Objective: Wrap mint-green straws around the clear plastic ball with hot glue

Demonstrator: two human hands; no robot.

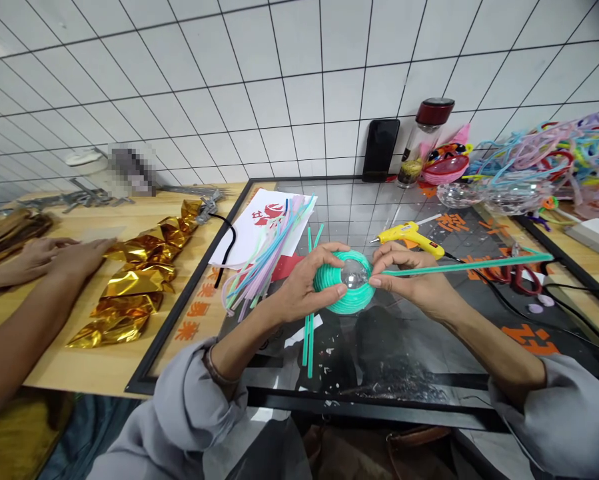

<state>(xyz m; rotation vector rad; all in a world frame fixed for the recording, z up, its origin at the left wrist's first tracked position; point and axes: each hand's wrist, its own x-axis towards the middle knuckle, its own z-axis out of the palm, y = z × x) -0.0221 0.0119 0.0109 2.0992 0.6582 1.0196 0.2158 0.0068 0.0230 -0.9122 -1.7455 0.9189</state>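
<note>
Between my hands is a clear plastic ball point(354, 275) wrapped in rows of green pipe cleaner point(346, 303); a round patch of bare plastic shows at its middle. My left hand point(312, 283) grips the ball from the left, thumb on its near side and fingers over the top. At the ball's right side, the thumb and fingers of my right hand point(404, 273) pinch a green pipe cleaner point(472, 266), whose long free end sticks out to the right. Two more green pipe cleaners point(308, 343) lie on the table, partly under my left hand.
A yellow glue gun point(409, 237) lies behind my right hand, its cord running right past red-handled scissors point(524, 280). Loose pastel pipe cleaners point(264, 267) rest on white paper point(239, 233). Another person's hands point(74, 257) are at the left beside crumpled gold foil point(134, 287). A phone point(380, 150) leans on the wall.
</note>
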